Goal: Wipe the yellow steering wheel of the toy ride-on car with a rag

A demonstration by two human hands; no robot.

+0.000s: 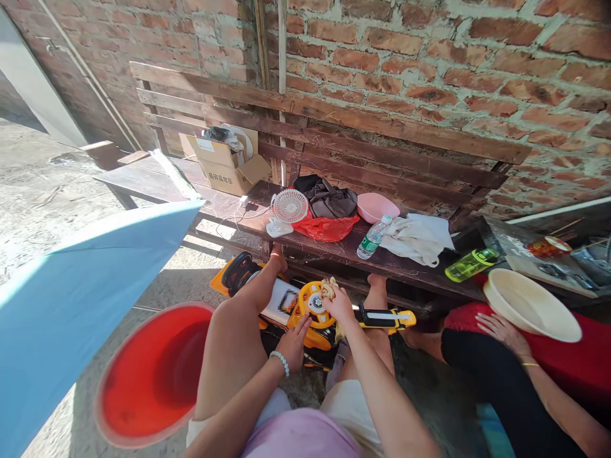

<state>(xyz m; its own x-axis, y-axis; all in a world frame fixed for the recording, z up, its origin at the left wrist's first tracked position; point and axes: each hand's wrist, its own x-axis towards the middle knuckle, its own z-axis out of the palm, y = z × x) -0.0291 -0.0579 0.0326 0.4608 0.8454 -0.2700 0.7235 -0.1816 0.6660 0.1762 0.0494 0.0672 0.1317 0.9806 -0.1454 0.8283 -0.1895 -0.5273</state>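
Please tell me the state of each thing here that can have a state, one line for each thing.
left hand: open, flat against the toy car
right hand: closed on a yellowish cloth, at the steering wheel
toy car: upright, between the legs
cardboard box: flaps open
water bottle: capped, lying down
red basin: tilted, nothing inside

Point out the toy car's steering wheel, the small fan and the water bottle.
steering wheel [312, 304], head view, yellow rim left of the hub
fan [290, 206], head view, middle of the grille
water bottle [370, 242], head view, green label

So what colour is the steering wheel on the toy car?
Yellow, on the steering wheel, best seen in the head view.
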